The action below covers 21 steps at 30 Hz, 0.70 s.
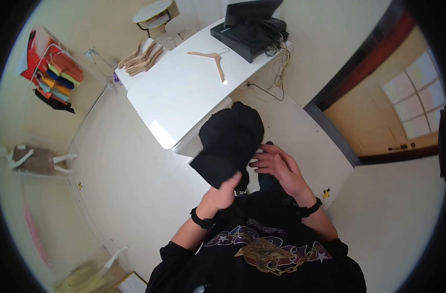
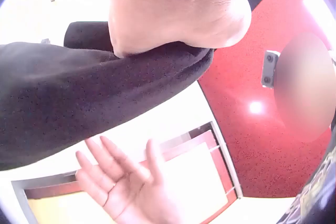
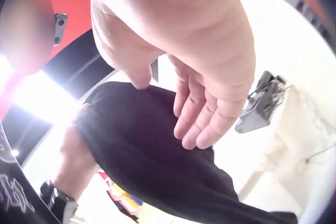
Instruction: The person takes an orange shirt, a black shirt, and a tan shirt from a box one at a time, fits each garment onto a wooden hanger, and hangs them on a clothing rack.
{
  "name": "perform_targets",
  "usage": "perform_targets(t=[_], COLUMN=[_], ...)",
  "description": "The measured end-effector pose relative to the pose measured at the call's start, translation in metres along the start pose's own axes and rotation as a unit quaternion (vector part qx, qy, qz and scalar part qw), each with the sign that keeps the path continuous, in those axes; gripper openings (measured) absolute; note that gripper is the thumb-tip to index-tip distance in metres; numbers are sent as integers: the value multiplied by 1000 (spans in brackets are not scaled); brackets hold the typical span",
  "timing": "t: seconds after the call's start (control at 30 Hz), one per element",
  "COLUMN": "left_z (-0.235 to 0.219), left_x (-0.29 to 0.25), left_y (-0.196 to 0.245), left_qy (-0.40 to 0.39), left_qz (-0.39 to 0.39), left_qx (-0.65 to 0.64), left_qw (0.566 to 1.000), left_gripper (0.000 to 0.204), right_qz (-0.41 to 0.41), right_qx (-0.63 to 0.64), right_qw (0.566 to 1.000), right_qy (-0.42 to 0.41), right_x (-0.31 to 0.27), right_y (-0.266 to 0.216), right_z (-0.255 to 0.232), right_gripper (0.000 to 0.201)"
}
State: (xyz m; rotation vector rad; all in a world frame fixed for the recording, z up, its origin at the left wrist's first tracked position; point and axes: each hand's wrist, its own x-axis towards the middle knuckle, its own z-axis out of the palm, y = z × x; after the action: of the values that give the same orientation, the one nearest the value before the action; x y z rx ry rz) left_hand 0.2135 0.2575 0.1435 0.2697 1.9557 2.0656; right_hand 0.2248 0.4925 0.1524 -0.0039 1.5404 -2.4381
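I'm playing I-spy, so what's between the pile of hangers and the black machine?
One wooden hanger, on the white table between the pile of hangers and the black machine; the head view shows it.

From the head, looks steeply down and forward, over the printed shirt (image 1: 276, 249) to the white table (image 1: 169, 97), widest of the three. From the left wrist, looks very closely past the left hand (image 2: 178, 8) toward the right hand (image 2: 131, 187); from the right wrist, just as closely, back across. Overlap in all three on the dark cloth (image 3: 147, 145).
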Motion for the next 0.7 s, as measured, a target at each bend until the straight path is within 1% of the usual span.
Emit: perform_targets(t=[0.03,0.07,0.1,0.13,0.2,0.23,0.27,0.3,0.33,0.4,0.43,0.47,0.5,0.53,0.57,0.6,0.67,0.7], left_z=[6,12,20,23,33,32,31,31,29,16,20,15,15,14,16,16,16,23], left_x=[10,26,43,55,78,90,100,107,117,132,132,135,143,150,159,167,184,194], left_y=[14,30,38,29,43,45,49,60,62,49,41,28,19,13,17,23,38,46], left_qy=[-72,-144,-119,-107,-69,-77,-87,-87,-98,-86,-17,18,57,95,129,137,162,217], left_qz=[67,128,278,280,196,196,192,114,146,148,93,54,53,52,39,37,-6,-36], left_qx=[108,218,319,317,298,315,331,304,323,231,81,13,-83,-179,-246,-245,-272,-280], left_qw=[989,957,898,900,932,925,920,942,930,958,992,998,993,978,960,959,949,934], left_gripper=[36,37,35,45,54,60,66,82,93,79,80,84,87,89,87,87,67,35], right_qz=[23,47,47,48,90,130,127,124,122,123,95,67,39,44,30,15,21,24], right_qx=[85,170,220,223,217,211,214,181,147,141,98,55,14,16,-50,-116,-119,-122], right_qw=[996,984,974,973,972,969,968,976,981,981,988,992,993,993,989,980,979,980], right_qy=[-5,-9,-6,-22,-18,21,6,-11,-26,-52,-71,-89,-107,-112,-137,-163,-163,-157], right_x=[16,33,54,68,102,117,130,141,151,175,187,198,207,213,219,225,238,242], right_y=[1,1,-24,-22,-16,-19,-26,-33,-38,-43,-44,-45,-47,-51,-57,-62,-71,-72], right_z=[0,0,12,2,-23,-25,-28,-34,-40,-52,-57,-62,-67,-71,-77,-82,-86,-86], right_gripper=[56,62,54,54,42,35,35,34,34,34,35,36,37,37,37,37,34,33])
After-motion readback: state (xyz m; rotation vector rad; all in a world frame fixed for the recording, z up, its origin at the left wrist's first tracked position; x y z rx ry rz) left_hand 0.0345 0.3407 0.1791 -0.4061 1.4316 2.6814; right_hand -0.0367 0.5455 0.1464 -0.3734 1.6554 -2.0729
